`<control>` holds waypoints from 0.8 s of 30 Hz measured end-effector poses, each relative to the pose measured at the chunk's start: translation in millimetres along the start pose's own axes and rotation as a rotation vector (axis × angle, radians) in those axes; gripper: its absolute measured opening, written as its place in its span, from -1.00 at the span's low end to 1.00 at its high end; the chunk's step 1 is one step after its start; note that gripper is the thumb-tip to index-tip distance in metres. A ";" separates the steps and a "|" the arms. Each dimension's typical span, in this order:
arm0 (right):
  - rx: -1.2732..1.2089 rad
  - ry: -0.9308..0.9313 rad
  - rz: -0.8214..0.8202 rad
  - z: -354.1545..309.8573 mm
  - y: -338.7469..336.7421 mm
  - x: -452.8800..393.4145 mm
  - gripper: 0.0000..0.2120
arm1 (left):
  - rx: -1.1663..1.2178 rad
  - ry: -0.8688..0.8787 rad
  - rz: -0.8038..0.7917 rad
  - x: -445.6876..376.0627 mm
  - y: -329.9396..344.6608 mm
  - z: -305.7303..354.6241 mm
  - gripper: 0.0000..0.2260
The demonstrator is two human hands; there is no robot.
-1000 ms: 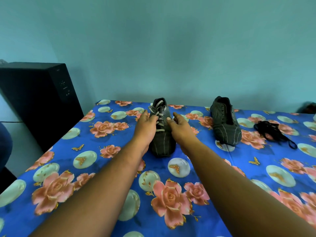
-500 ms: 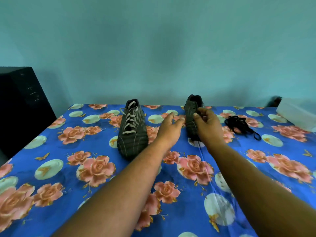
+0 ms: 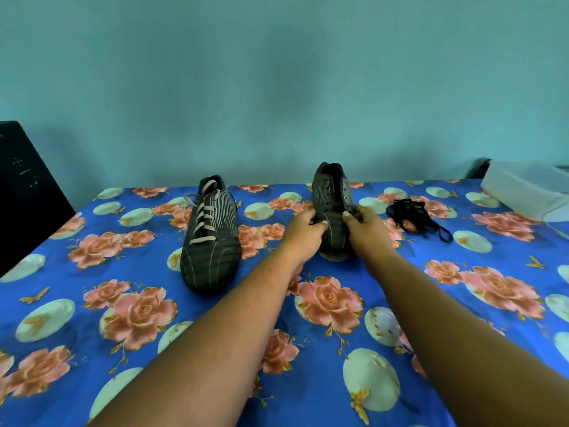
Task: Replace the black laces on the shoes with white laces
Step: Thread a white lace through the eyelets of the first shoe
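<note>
Item 1: unlaced shoe (image 3: 331, 208), dark with pale pinstripes, eyelets bare, standing on the table (image 3: 462, 303) at about 12 o'clock from the viewer, toe pointing toward the viewer. It sits between the two hands and touches both.

Item 2: left hand (image 3: 303, 232), at the shoe's 9 o'clock, fingers curled onto the forefoot, gripping its left side.

Item 3: right hand (image 3: 366, 224), at the shoe's 3 o'clock, thumb on top and fingers wrapped around the right side, gripping it. Both forearms reach in from 6 o'clock.

Item 4: laced shoe (image 3: 211, 238), same pattern, threaded with a white lace (image 3: 204, 211), loose ends trailing toward 10 o'clock. It lies at 9 o'clock of the left hand, apart from it and untouched.

Item 5: black laces (image 3: 415, 217), a loose tangle on the cloth at 3 o'clock of the right hand, near but not touching it.

Item 6: floral tablecloth (image 3: 138, 312), blue with pink roses and pale discs, covering the table.

Item 7: black box (image 3: 27, 195), at the table's 9 o'clock edge.

Item 8: translucent white container (image 3: 526, 186), at 2 o'clock, far right corner.
</note>
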State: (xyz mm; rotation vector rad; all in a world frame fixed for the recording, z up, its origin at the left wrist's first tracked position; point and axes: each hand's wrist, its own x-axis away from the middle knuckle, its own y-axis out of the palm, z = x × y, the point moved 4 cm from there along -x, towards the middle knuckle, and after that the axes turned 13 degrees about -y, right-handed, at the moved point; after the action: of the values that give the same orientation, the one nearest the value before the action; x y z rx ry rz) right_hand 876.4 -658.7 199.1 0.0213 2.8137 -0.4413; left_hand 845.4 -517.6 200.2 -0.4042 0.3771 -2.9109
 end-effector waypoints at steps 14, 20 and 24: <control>-0.177 -0.173 -0.092 -56.5 -11.8 95.4 -0.77 | 0.209 0.057 0.041 115.0 -39.9 -10.6 -0.66; -0.289 -0.142 -0.109 -68.8 -21.5 157.6 -0.65 | 0.249 0.082 0.045 178.0 -45.2 -42.0 -0.60; -0.305 -0.132 -0.120 -70.3 -28.7 192.9 -0.69 | 0.238 0.085 0.068 208.9 -40.7 -65.8 -0.53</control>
State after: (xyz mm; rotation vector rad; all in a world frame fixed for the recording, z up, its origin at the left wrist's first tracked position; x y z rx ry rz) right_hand 670.2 -670.7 216.0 -0.2330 2.7284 -0.0337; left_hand 622.8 -507.9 200.8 -0.2273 0.0528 -2.8671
